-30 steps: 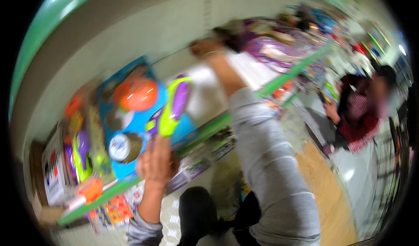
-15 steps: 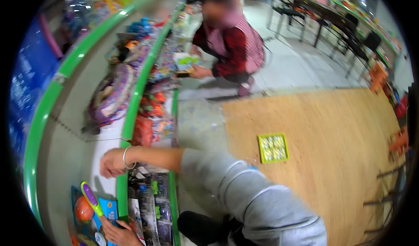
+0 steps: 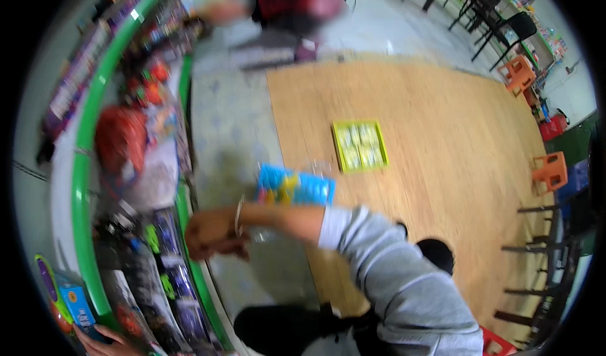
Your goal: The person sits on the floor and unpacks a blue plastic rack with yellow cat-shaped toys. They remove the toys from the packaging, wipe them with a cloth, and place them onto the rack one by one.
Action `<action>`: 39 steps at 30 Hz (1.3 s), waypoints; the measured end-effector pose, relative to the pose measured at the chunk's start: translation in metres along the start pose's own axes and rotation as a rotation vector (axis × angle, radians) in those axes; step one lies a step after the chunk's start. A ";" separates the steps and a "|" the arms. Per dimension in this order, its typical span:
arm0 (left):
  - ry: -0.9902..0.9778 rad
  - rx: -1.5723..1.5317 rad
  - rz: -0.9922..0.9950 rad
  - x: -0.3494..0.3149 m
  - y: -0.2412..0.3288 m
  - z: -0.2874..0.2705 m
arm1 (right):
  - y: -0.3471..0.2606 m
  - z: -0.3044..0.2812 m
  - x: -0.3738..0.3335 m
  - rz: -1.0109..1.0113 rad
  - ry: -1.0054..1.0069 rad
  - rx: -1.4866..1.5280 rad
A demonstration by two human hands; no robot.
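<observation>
Though I cannot tell either grip's state, your right hand (image 3: 211, 231) hangs, fingers bent; your left hand (image 3: 104, 343) is at one blue box (image 3: 77, 302) on the upper shelf (image 3: 82, 195). Two orange stools (image 3: 550, 172) stand rightward.

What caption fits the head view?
Left hand at a blue package, right hand by green-edged shelves, lime tray beyond.

Blue box (image 3: 77, 302), purple and green handle (image 3: 48, 280), grey sleeve (image 3: 404, 274), lime tray (image 3: 384, 144), red bag (image 3: 120, 138)
</observation>
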State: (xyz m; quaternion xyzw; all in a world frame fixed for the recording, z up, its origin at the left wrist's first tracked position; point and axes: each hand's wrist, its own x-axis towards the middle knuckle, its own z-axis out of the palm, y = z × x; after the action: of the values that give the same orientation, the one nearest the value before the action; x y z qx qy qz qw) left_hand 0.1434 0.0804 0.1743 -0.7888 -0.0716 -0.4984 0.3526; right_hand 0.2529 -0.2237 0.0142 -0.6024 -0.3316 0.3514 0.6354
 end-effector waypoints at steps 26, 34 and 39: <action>-0.978 -2.023 0.913 0.153 0.507 -0.398 | -0.093 -0.091 -0.531 -0.619 1.289 -0.375; -1.293 -2.074 0.820 0.182 0.594 -0.472 | -0.049 -0.115 -0.601 -0.645 1.522 -0.317; -1.424 -2.136 0.564 0.168 0.620 -0.447 | -0.012 -0.119 -0.623 -0.511 1.643 -0.110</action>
State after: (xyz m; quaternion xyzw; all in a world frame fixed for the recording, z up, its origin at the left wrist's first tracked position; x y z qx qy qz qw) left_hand 0.1856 -0.7000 0.1282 -0.7532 0.3526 0.3040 -0.4646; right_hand 0.0215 -0.8141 0.0211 -0.6023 0.0913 -0.3662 0.7034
